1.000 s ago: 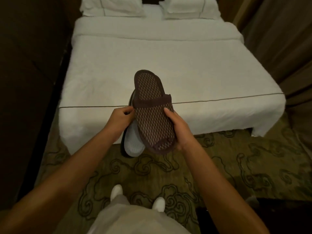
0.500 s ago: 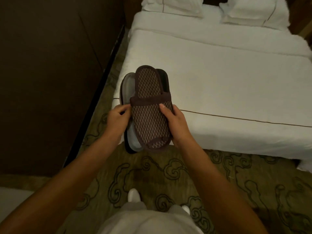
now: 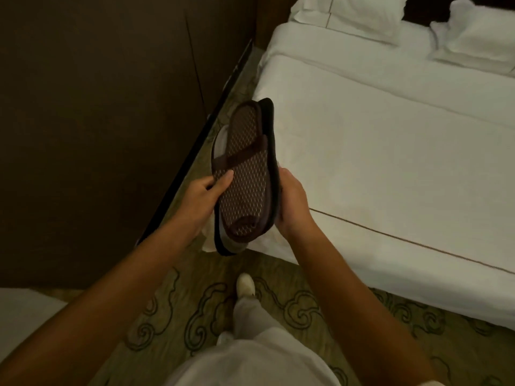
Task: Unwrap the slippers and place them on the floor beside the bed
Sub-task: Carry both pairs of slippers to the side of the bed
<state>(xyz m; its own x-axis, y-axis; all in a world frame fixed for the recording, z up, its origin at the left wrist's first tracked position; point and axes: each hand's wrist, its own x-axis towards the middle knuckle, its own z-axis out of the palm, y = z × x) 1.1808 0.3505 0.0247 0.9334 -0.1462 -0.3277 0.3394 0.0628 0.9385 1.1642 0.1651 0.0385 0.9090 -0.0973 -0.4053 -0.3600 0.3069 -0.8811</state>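
Note:
Two brown slippers (image 3: 246, 174) with a patterned weave are stacked together, held in the air over the corner of the white bed (image 3: 390, 151). The rear slipper shows only its dark edge and pale sole behind the front one. My left hand (image 3: 203, 196) grips the left side, thumb on the front slipper's strap area. My right hand (image 3: 292, 204) clasps the right edge of the pair. No wrapping can be made out on them.
A narrow strip of patterned carpet (image 3: 223, 87) runs between the bed's left side and a dark wall panel (image 3: 111, 107). More carpet (image 3: 195, 316) lies under my feet; my white shoe (image 3: 245, 284) is forward. Two pillows (image 3: 362, 15) lie at the bed's head.
The view has swung left, so the bed now sits to the right and the gap beside it shows. My left thumb has shifted onto the front slipper; the pair has tilted slightly.

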